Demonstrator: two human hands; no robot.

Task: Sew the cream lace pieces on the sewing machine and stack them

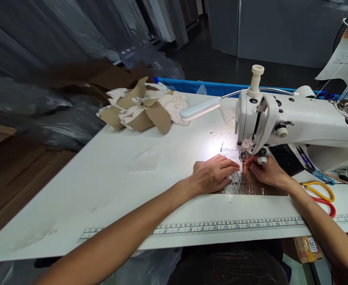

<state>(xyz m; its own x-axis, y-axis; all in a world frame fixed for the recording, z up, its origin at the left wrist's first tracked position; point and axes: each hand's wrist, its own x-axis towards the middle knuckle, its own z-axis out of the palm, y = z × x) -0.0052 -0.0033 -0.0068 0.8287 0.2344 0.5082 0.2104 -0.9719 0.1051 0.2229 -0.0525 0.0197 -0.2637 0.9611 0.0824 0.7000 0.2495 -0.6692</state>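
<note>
A strip of white lace [231, 158] runs under the needle of a white sewing machine [298, 118] and lies across a shiny plate in the table. My left hand [213, 174] rests flat on the lace, fingers stretched toward the needle. My right hand [264, 170] sits just right of the presser foot, its fingertips pinched on the lace edge close to the needle. A small lamp [200, 109] on a bendy arm lights the spot.
A pile of lace pieces wrapped on brown card [141, 109] lies at the table's far left. Yellow and red scissors [322, 196] and blue snips [318, 172] lie right of my right hand. A printed ruler [227, 227] runs along the near edge. Dark plastic-covered bundles [43, 59] stand to the left.
</note>
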